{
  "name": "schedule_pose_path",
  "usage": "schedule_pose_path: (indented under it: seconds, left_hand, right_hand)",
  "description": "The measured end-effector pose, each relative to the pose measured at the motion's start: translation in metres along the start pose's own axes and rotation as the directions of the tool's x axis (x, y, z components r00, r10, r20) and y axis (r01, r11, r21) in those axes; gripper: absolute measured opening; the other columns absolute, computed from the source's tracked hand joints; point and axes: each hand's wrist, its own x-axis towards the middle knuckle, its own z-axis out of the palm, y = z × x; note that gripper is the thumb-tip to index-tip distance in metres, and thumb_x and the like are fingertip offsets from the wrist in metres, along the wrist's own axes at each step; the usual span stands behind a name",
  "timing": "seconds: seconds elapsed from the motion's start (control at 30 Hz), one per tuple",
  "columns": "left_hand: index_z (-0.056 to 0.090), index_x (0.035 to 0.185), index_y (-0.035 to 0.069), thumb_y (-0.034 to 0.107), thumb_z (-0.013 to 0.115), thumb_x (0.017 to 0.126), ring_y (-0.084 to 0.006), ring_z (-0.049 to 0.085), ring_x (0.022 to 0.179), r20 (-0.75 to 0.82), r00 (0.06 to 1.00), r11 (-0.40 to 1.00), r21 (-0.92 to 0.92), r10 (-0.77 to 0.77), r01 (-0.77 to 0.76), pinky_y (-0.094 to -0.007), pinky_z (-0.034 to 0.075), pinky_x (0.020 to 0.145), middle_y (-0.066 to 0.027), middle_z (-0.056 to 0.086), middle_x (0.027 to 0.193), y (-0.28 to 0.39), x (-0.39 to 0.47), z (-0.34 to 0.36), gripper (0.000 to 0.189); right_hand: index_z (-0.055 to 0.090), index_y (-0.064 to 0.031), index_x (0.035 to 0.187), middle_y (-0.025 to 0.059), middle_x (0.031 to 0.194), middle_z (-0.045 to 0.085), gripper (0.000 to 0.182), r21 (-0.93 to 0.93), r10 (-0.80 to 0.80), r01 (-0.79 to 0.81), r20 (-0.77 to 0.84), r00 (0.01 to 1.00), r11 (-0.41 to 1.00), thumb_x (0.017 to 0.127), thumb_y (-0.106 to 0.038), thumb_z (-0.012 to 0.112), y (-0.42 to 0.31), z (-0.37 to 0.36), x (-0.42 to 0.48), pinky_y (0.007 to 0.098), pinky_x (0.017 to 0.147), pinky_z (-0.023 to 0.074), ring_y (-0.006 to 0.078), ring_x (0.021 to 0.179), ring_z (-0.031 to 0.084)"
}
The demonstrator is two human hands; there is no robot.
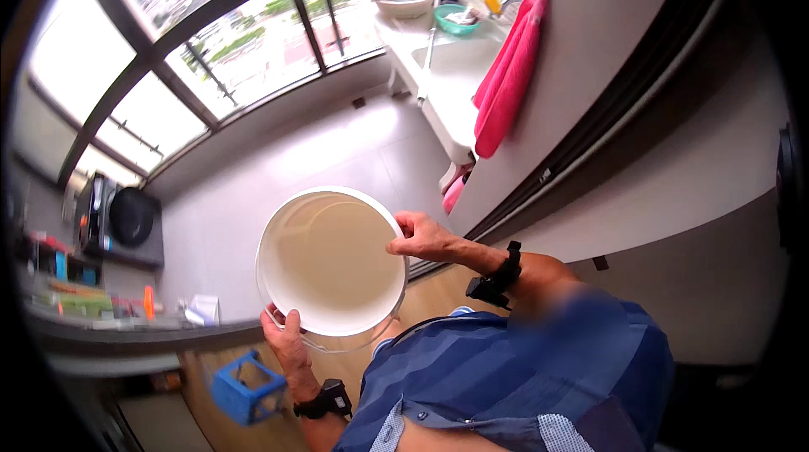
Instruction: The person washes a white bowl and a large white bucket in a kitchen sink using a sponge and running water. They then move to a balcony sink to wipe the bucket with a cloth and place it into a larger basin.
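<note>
A white plastic bucket [333,260] with cloudy water in it is held up in front of my body, its open mouth facing me. My right hand [422,238] grips its rim on the right, thumb and fingers pinched over the edge. At the lower left of the bucket, my left hand [287,337] holds its side with the thumb near the rim; the fingers are partly hidden behind it. A thin wire handle hangs below the rim.
Ahead at the upper right stands a white sink [460,63] with basins [404,4] and a teal bowl [456,20]. A pink towel [515,79] hangs beside it. A blue plastic stool [248,389] is at lower left, below a cluttered ledge [120,329].
</note>
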Motion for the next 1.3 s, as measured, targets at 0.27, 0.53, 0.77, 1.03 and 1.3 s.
schedule_pose_path:
  seconds: [0.27, 0.53, 0.77, 1.03, 1.3]
  left_hand:
    - [0.040, 0.138, 0.000, 0.007, 0.058, 0.095, -0.0162, 0.060, 0.097, 0.484, 0.874, 0.997, 0.052, 0.032, -0.065, -0.0299, 0.051, 0.076, -0.0124, 0.058, 0.122, 0.113, 0.207, 0.159, 0.047]
    - [0.036, 0.147, 0.001, 0.016, 0.059, 0.097, -0.0234, 0.054, 0.124, 0.795, 0.572, 0.957, -0.039, 0.203, -0.286, -0.0362, 0.048, 0.097, -0.0182, 0.046, 0.144, 0.156, 0.343, 0.362, 0.057]
    - [0.027, 0.150, 0.000, 0.015, 0.061, 0.097, -0.0221, 0.059, 0.115, 0.917, 0.370, 0.975, -0.074, 0.149, -0.210, -0.0324, 0.055, 0.087, -0.0181, 0.050, 0.138, 0.168, 0.398, 0.541, 0.065]
    - [0.028, 0.150, 0.005, 0.018, 0.065, 0.092, -0.0203, 0.061, 0.105, 0.997, -0.038, 0.959, 0.053, -0.066, -0.277, -0.0331, 0.056, 0.079, -0.0187, 0.055, 0.131, 0.134, 0.422, 0.727, 0.070]
    - [0.026, 0.153, 0.005, 0.025, 0.065, 0.093, -0.0221, 0.062, 0.103, 0.881, -0.418, 0.958, 0.116, -0.222, -0.263, -0.0345, 0.054, 0.080, -0.0186, 0.058, 0.126, 0.048, 0.446, 0.875, 0.074]
  right_hand:
    - [0.061, 0.0014, 0.098, 0.0048, 0.089, 0.066, 0.029, 0.043, -0.142, 0.193, -0.527, 0.838, 0.980, 0.086, -0.022, 0.073, -0.061, -0.084, 0.083, 0.0253, 0.071, 0.0524, 0.0094, 0.080, 0.061]
    - [0.056, 0.0038, 0.106, 0.0093, 0.090, 0.067, 0.037, -0.052, -0.217, 0.351, -0.867, 0.449, 0.935, 0.083, -0.019, 0.075, -0.086, -0.186, 0.155, 0.0282, 0.073, 0.0548, 0.0126, 0.080, 0.064]
    - [0.057, 0.0018, 0.097, 0.0037, 0.080, 0.065, 0.033, -0.200, -0.227, 0.241, -0.970, 0.086, 0.950, 0.080, -0.015, 0.080, -0.066, -0.272, 0.223, 0.0219, 0.061, 0.0498, 0.0064, 0.069, 0.059]
    - [0.058, -0.0018, 0.093, -0.0015, 0.071, 0.060, 0.036, -0.173, -0.181, -0.054, -0.958, -0.224, 0.983, 0.076, -0.021, 0.085, -0.023, -0.340, 0.254, 0.0229, 0.054, 0.0432, 0.0048, 0.061, 0.050]
    - [0.053, -0.0062, 0.082, -0.0010, 0.060, 0.046, 0.045, 0.058, -0.126, -0.381, -0.888, -0.441, 0.923, 0.072, -0.032, 0.088, 0.010, -0.404, 0.320, 0.0311, 0.053, 0.0411, 0.0125, 0.054, 0.044]
